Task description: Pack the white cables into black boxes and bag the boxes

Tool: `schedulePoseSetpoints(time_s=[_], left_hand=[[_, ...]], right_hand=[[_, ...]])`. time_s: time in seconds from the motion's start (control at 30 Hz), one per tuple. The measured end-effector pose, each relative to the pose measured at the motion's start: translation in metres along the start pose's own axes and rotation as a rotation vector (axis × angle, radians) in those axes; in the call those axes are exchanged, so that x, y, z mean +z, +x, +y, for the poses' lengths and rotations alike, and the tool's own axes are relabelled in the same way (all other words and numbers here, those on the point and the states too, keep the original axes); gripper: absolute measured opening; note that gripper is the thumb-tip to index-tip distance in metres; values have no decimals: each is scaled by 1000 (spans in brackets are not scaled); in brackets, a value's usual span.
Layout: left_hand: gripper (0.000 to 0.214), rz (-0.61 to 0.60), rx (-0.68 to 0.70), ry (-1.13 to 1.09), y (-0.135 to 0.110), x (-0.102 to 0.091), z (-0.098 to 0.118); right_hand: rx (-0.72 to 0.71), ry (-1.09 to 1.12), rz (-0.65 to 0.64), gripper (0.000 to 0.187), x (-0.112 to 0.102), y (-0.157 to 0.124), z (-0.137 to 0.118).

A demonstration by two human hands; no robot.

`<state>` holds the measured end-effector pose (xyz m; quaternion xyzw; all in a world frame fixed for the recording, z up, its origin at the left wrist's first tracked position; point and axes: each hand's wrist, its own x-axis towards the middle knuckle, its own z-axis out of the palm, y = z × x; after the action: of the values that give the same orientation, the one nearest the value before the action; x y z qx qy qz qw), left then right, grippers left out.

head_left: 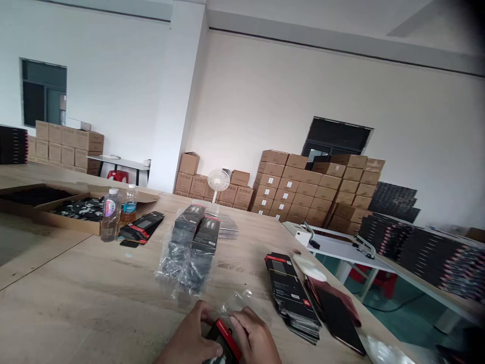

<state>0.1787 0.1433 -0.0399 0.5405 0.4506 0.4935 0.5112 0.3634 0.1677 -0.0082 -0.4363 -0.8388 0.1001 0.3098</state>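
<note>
At the bottom edge, my left hand (191, 336) and my right hand (253, 336) both grip a small black box with a red stripe (224, 339) on the wooden table (94, 288). A clear plastic sleeve (237, 302) lies just beyond my fingers. A pile of bagged black boxes (191, 245) sits further out. To the right lies a slanted stack of flat black and red boxes (291, 296).
Two drink bottles (111, 215) and an open carton of parts (76, 208) stand at the left. A brown wallet and a dark phone (335, 316) lie near the table's right edge. Stacked cartons (314, 189), a white fan (219, 180) and black trays (417, 242) fill the room behind.
</note>
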Motion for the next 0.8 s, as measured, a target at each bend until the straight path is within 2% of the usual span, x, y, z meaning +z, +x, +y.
schedulePoseSetpoints(time_s=[0.17, 0.4, 0.47, 0.57, 0.6, 0.67, 0.8], left_hand=[[56, 24, -7, 34, 2, 3, -3], [31, -24, 34, 73, -2, -2, 17], [29, -15, 20, 86, -4, -2, 22], [30, 35, -34, 102, -6, -1, 24], [30, 46, -41, 101, -6, 0, 24], [27, 53, -26, 83, -6, 0, 24], [29, 53, 1, -35, -1, -1, 17]], right_hand=[[-32, -73, -41, 34, 2, 0, -5], [-55, -145, -62, 29, -1, -1, -7], [2, -180, -11, 28, 0, -1, -4], [195, -244, 56, 16, 2, -1, 3], [256, -237, 71, 11, 3, -1, 6], [326, -141, 109, 14, 4, 1, 11], [314, 117, 187, 19, 5, 3, 13]])
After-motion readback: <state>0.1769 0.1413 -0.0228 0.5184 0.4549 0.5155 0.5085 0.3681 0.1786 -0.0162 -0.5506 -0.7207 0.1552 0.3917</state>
